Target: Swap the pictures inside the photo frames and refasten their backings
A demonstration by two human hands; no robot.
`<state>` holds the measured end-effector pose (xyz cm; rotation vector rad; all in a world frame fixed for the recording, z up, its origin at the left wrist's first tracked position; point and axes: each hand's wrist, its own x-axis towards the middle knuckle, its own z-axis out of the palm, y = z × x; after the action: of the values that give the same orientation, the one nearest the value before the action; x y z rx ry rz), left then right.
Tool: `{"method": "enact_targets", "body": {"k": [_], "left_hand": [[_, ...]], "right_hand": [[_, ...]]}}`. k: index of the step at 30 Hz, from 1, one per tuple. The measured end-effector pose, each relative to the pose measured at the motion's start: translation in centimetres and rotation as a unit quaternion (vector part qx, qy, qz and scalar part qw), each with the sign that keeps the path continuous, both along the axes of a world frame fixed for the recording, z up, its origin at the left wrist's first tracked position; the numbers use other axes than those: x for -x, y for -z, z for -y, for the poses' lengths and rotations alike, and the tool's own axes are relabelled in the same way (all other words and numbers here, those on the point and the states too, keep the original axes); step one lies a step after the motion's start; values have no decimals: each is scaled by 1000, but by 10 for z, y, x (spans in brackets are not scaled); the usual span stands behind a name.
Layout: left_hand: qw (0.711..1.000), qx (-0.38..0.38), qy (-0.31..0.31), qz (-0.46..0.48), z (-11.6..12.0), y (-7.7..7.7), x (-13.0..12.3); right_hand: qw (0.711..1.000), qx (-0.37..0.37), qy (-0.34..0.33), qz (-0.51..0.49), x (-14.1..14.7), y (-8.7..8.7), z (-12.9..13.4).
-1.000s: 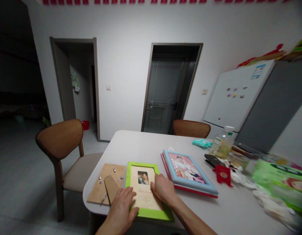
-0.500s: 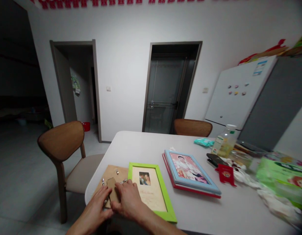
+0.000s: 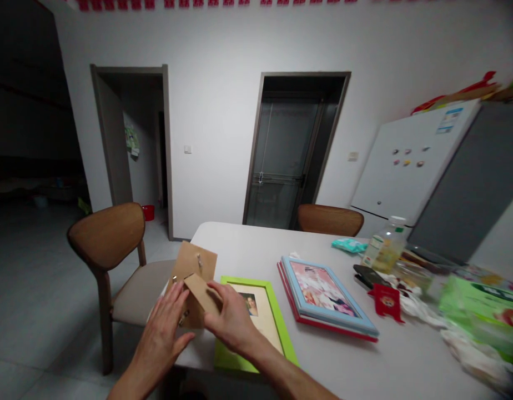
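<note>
R hand [image 3: 234, 318] pinches the flap [image 3: 199, 291] on the brown board [image 3: 187, 260], tipped up beside the green pic frame [image 3: 277, 316] on the table [image 3: 240, 244]; L hand [image 3: 164, 323] is by the board's edge, can't tell if it grips. Best hold both sides, go slow & mind the clips [image 3: 199, 260]

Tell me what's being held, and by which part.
The right hand holds the brown board by the right side of its flap. The left hand is at the board's left edge; whether it grips is unclear.
</note>
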<state>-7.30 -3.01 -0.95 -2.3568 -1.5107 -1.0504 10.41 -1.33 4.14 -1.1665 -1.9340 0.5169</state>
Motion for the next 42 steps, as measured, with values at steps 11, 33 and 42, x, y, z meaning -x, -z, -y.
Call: {"method": "enact_targets", "body": {"k": [11,33,42], "left_hand": [[970,186,97,126,-1,7,-93],[963,241,118,2,12,29,-95],[961,252,111,16,9,32,-95]], "right_hand": [[988,65,61,124,-95,5,9],[970,22,102,221,-123,64,-14],[957,10,133,259,-120,67,-37]]}}
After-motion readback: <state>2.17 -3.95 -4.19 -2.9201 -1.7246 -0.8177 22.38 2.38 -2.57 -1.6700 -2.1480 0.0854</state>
